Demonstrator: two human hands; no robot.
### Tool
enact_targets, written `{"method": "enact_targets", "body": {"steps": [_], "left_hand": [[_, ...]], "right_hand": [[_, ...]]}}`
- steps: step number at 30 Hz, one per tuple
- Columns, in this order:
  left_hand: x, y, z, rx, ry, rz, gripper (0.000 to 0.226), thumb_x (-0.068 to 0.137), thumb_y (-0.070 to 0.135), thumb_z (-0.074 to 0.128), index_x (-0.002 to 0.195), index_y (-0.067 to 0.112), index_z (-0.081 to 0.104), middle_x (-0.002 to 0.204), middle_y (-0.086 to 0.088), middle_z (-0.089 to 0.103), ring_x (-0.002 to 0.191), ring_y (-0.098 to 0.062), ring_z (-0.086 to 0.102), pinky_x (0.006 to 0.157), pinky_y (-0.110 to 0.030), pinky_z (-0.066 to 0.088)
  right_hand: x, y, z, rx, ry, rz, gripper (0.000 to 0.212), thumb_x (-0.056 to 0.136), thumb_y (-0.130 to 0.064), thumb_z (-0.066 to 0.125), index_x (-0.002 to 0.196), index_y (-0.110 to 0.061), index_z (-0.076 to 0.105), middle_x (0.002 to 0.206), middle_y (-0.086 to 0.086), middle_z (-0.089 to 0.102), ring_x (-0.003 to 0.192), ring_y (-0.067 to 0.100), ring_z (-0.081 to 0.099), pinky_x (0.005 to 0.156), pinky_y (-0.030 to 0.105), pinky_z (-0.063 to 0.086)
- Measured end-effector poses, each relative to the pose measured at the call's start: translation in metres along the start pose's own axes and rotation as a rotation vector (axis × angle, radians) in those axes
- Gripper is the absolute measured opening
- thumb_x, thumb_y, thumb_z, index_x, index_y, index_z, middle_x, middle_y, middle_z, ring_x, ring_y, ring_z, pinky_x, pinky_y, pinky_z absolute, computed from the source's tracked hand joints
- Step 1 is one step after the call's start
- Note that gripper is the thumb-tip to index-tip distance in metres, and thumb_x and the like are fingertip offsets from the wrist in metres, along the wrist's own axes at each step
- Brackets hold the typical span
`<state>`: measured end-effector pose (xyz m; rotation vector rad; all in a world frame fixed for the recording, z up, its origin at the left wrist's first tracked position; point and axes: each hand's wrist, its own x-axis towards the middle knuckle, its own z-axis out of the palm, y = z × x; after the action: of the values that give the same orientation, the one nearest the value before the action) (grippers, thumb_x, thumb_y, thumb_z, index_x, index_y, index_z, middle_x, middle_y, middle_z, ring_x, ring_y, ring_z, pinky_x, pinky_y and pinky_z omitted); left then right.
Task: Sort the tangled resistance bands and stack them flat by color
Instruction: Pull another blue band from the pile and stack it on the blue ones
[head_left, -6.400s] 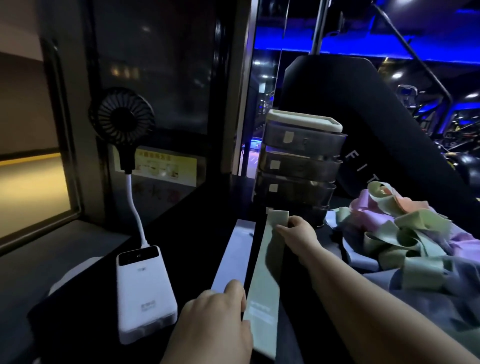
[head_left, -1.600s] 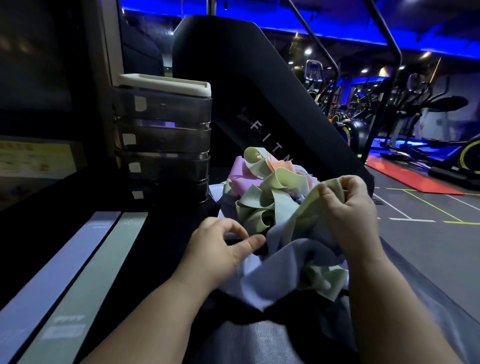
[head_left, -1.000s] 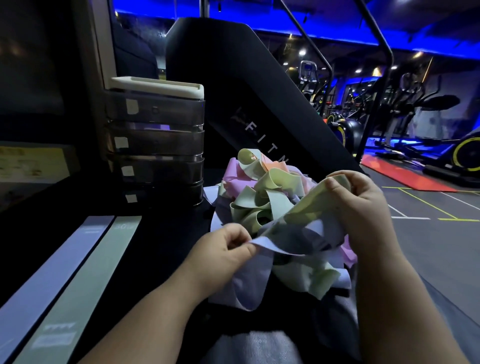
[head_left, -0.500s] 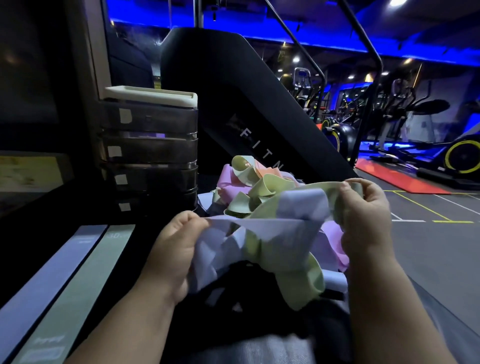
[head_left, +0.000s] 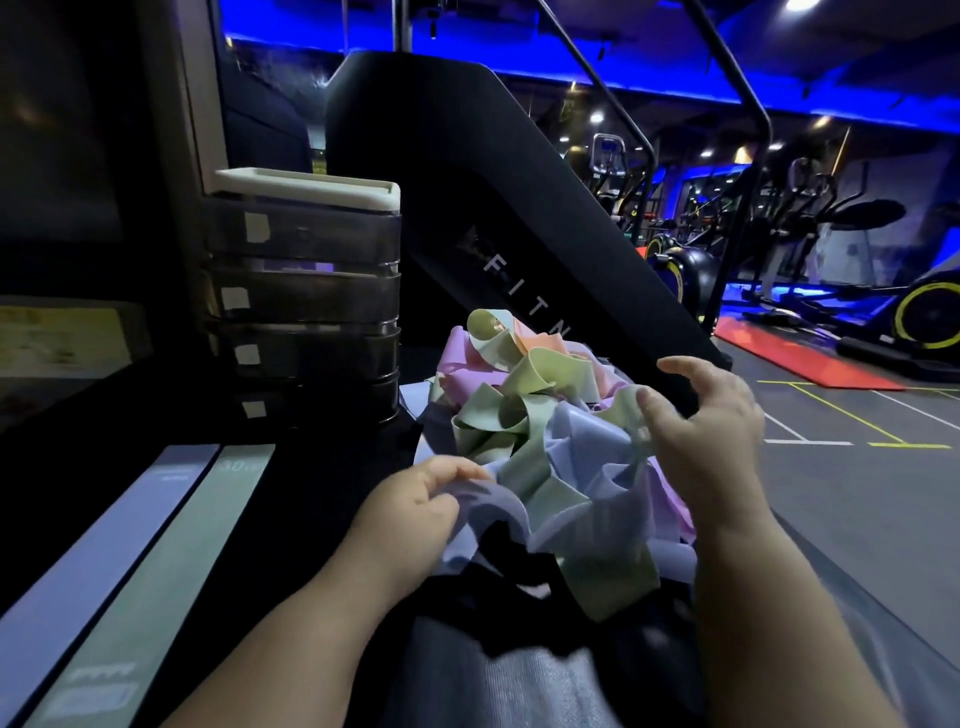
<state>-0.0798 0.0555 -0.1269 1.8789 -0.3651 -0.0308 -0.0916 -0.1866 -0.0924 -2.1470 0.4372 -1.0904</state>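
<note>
Right hand (head_left: 712, 423) opened; left hand (head_left: 410, 506) pinches one blue band (head_left: 584, 441).

The tangled heap of bands (head_left: 519, 415) is being borne on the counter (head_left: 322, 467), with the stack of drawers (head_left: 306, 312) behind-left and the slanted machine panel (head_left: 467, 208) behind both. At far left the outer flat band (head_left: 98, 551) and inner flat band (head_left: 176, 561) are being shown side by side, touching. The heap is being gripped at its near-left by the left hand (head_left: 410, 512) and touched on its right by the right hand (head_left: 711, 421).
</note>
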Motion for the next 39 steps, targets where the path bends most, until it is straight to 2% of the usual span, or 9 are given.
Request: {"method": "enact_targets", "body": {"steps": [2, 5, 11, 16, 21, 25, 32, 36, 39], "left_hand": [[-0.002, -0.001, 0.004, 0.015, -0.093, -0.022, 0.039, 0.083, -0.002, 0.047, 0.083, 0.027, 0.073, 0.077, 0.003, 0.072, 0.071, -0.014, 0.058, 0.064, -0.023, 0.05], [-0.003, -0.004, 0.007, 0.171, -0.178, 0.056, 0.014, 0.079, 0.025, 0.068, 0.088, 0.036, 0.069, 0.088, 0.012, 0.069, 0.068, 0.005, 0.057, 0.068, -0.015, 0.048], [-0.006, -0.005, 0.014, 0.475, -0.247, 0.17, 0.057, 0.044, 0.081, 0.06, 0.094, 0.054, 0.058, 0.102, 0.022, 0.056, 0.105, 0.009, 0.043, 0.095, -0.028, 0.046], [-0.005, -0.007, 0.018, 0.53, -0.251, 0.227, 0.042, 0.057, 0.073, 0.059, 0.09, 0.047, 0.06, 0.092, 0.018, 0.064, 0.102, 0.006, 0.048, 0.094, -0.032, 0.047], [0.0, -0.013, 0.019, 0.533, -0.184, 0.218, 0.038, 0.075, 0.064, 0.059, 0.082, 0.028, 0.064, 0.083, 0.009, 0.062, 0.094, -0.005, 0.054, 0.089, -0.037, 0.046], [0.005, -0.016, 0.018, 0.548, -0.101, 0.214, 0.05, 0.069, 0.073, 0.055, 0.069, 0.023, 0.058, 0.085, 0.011, 0.059, 0.092, -0.004, 0.049, 0.09, -0.035, 0.043], [0.01, -0.02, 0.014, 0.409, 0.062, 0.209, 0.04, 0.082, 0.038, 0.072, 0.056, 0.021, 0.048, 0.15, 0.013, 0.031, 0.124, 0.0, 0.035, 0.09, -0.013, 0.023], [0.011, -0.018, 0.017, 0.254, 0.065, 0.221, 0.042, 0.08, 0.042, 0.075, 0.074, 0.002, 0.063, 0.122, 0.013, 0.056, 0.096, 0.0, 0.053, 0.08, -0.02, 0.04], [0.007, -0.014, 0.018, 0.133, 0.084, 0.187, 0.037, 0.079, 0.04, 0.076, 0.072, 0.009, 0.058, 0.06, 0.005, 0.054, 0.056, -0.007, 0.044, 0.058, -0.026, 0.044]], "right_hand": [[-0.003, -0.005, -0.001, -0.071, -0.044, -0.155, 0.036, 0.078, -0.058, 0.055, 0.095, -0.031, 0.073, 0.102, -0.009, 0.065, 0.109, 0.023, 0.057, 0.09, 0.043, 0.046], [-0.008, -0.01, 0.0, -0.18, -0.262, -0.133, 0.076, 0.062, -0.089, 0.04, 0.097, -0.031, 0.075, 0.106, -0.013, 0.067, 0.108, 0.013, 0.059, 0.09, 0.043, 0.049], [-0.015, -0.01, 0.007, -0.269, -0.608, -0.047, 0.098, 0.048, -0.078, 0.069, 0.136, -0.038, 0.05, 0.136, -0.012, 0.046, 0.122, 0.011, 0.048, 0.103, 0.039, 0.042], [-0.019, -0.016, 0.012, -0.318, -0.598, -0.105, 0.039, 0.067, -0.055, 0.074, 0.094, -0.031, 0.06, 0.101, -0.01, 0.053, 0.094, 0.012, 0.052, 0.073, 0.03, 0.043], [-0.022, -0.018, 0.015, -0.366, -0.681, -0.077, 0.066, 0.051, -0.074, 0.071, 0.095, -0.025, 0.064, 0.099, -0.014, 0.054, 0.088, 0.007, 0.053, 0.068, 0.029, 0.045], [-0.02, -0.012, 0.019, -0.334, -0.568, -0.105, 0.037, 0.064, -0.049, 0.075, 0.087, -0.022, 0.065, 0.08, -0.006, 0.064, 0.075, 0.012, 0.058, 0.062, 0.031, 0.05], [-0.016, -0.012, 0.008, 0.372, -0.532, 0.143, 0.042, 0.062, -0.035, 0.087, 0.086, -0.005, 0.07, 0.069, 0.01, 0.066, 0.06, 0.015, 0.059, 0.051, 0.03, 0.048], [-0.018, -0.015, 0.005, 0.581, -0.605, 0.212, 0.066, 0.05, -0.044, 0.088, 0.096, -0.001, 0.068, 0.09, 0.029, 0.068, 0.075, 0.029, 0.064, 0.068, 0.056, 0.049], [-0.018, -0.016, 0.004, 0.643, -0.596, 0.174, 0.042, 0.061, -0.033, 0.088, 0.092, -0.009, 0.074, 0.089, 0.019, 0.074, 0.08, 0.025, 0.069, 0.075, 0.046, 0.052]]}}
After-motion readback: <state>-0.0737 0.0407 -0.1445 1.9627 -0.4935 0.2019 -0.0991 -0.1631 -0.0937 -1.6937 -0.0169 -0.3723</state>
